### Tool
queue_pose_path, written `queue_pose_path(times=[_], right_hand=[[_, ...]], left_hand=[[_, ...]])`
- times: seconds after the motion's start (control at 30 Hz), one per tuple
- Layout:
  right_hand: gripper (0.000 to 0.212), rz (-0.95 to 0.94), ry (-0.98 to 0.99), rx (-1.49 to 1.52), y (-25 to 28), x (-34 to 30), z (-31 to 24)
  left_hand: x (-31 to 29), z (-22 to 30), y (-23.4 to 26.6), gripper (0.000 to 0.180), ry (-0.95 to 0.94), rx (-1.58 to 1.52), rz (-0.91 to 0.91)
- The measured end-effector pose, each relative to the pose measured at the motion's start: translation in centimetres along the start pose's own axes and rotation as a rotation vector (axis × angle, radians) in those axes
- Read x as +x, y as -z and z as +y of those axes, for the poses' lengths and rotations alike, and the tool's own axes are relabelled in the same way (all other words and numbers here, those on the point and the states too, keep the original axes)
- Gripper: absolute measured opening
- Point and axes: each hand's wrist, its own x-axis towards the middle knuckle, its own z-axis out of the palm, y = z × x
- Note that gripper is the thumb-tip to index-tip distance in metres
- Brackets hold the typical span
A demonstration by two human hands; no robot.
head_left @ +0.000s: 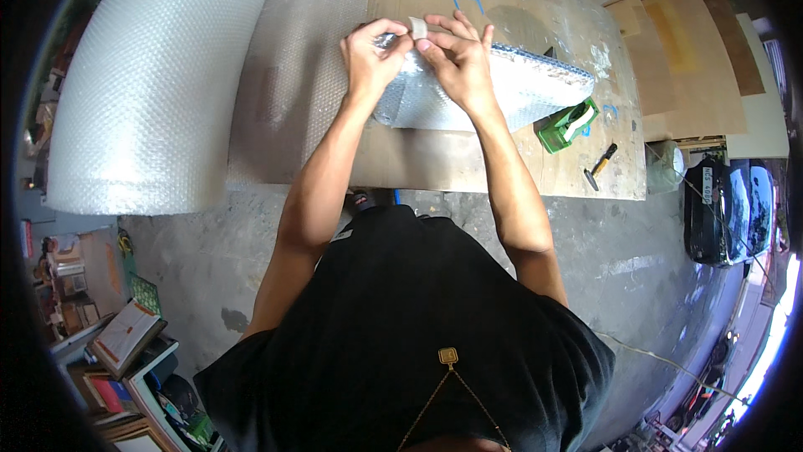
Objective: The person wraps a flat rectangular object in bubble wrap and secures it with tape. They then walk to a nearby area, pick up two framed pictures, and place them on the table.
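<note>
Fingers (400, 34) press tape (417, 27) onto bubble-wrapped parcel (502, 88).

This is a packing workshop: a big bubble wrap roll (159, 76), a plywood table (468, 159), a tape dispenser (569, 124) and a bare concrete floor (636, 251).

Person, seen from above: black short-sleeved T-shirt (401, 318), loose over torso, sleeves ending above elbows. Thin gold chain (435, 406) at chest, 2 strands meeting at small square gold pendant (448, 357). 2 forearms bare, no watch or bracelet seen. Left hand (372, 55) and right hand (456, 59) ungloved, no rings discernible.
</note>
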Motion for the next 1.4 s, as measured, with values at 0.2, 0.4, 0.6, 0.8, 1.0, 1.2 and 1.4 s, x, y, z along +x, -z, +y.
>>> queue_pose_path(times=[0.2, 0.4, 0.6, 0.8, 1.0, 1.2, 1.4], right_hand=[[0.021, 0.104, -0.028, -0.219, -1.1, 0.3, 0.3], [0.02, 0.003, -0.033, -0.127, 0.0, 1.2, 0.8], [0.02, -0.029, -0.021, -0.171, 0.4, 1.6, -0.1], [0.02, -0.07, -0.09, -0.217, 0.6, 1.9, -0.4], [0.025, -0.388, -0.407, -0.056, 1.9, 5.8, 0.7], [0.037, -0.859, -0.52, 0.083, 2.9, 8.8, 1.6], [0.033, -1.295, -0.626, 0.014, 0.3, 11.4, 4.1]], left_hand=[[0.9, -1.0, 0.2, 0.01, -0.092, -0.045, -0.072], [1.9, -1.9, 1.0, 0.01, -0.35, 0.113, -0.084], [2.4, -2.4, 2.0, 0.01, -0.385, -0.032, -0.174], [1.7, -1.2, 1.8, 0.008, -0.284, -0.077, -0.122], [1.8, -0.7, 2.0, 0.019, -0.48, 0.281, -0.182], [0.6, 0.5, 0.9, 0.033, -0.437, 0.486, -0.089], [0.6, 1.4, 0.9, 0.026, -0.451, 0.649, -0.159]])
